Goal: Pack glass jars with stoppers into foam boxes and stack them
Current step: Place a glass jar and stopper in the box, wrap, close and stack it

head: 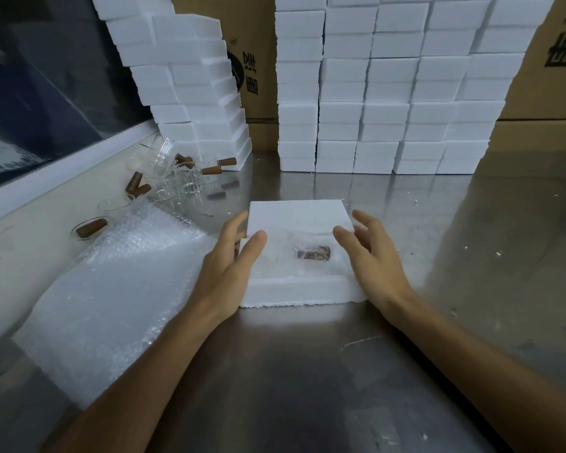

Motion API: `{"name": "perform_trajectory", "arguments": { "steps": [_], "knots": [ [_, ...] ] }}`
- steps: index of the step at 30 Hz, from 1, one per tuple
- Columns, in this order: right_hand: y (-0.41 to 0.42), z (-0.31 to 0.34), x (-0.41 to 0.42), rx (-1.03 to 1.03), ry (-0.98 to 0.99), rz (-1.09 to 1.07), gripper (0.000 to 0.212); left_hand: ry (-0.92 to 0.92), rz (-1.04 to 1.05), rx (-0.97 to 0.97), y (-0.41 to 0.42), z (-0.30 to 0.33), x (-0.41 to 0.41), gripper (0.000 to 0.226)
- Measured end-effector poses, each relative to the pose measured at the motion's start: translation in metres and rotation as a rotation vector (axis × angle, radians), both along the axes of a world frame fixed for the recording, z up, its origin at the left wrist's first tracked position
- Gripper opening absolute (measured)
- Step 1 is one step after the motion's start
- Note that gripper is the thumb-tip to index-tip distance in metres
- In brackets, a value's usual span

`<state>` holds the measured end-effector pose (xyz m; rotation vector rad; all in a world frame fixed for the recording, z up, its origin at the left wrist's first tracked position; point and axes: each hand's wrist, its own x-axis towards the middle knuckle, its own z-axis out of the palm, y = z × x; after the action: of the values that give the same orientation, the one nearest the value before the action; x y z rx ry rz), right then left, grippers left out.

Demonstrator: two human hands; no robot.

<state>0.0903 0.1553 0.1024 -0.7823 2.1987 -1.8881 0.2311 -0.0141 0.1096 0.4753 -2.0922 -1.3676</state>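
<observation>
Left hand and right hand flank one foam box

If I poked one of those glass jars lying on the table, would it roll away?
Probably: the glass jars lie on their sides on smooth metal table, so they'd roll easily. Being thin clear glass, they likely chip or break if knocked.
</observation>
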Motion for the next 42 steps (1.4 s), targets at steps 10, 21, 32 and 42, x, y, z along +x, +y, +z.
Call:
{"name": "perform_trajectory", "arguments": {
  "steps": [10,21,32,42],
  "knots": [
    [0.008,0.007,0.011,-0.393,0.382,-0.118,0.04,0.434,-0.061,-0.04,0.006,0.022,0.01,0.051],
    [0.011,0.007,0.013,-0.377,0.517,-0.17,0.023,0.47,0.047,-0.354,0.016,0.031,0.015,0.041],
    [0.012,0.008,0.01,-0.201,0.379,-0.122,0.016,0.207,0.079,-0.321,0.004,0.014,0.009,0.034],
    [0.023,0.007,0.004,0.017,0.24,0.221,0.022,0.054,-0.113,-0.299,-0.004,0.01,0.012,0.042]
  ]
}}
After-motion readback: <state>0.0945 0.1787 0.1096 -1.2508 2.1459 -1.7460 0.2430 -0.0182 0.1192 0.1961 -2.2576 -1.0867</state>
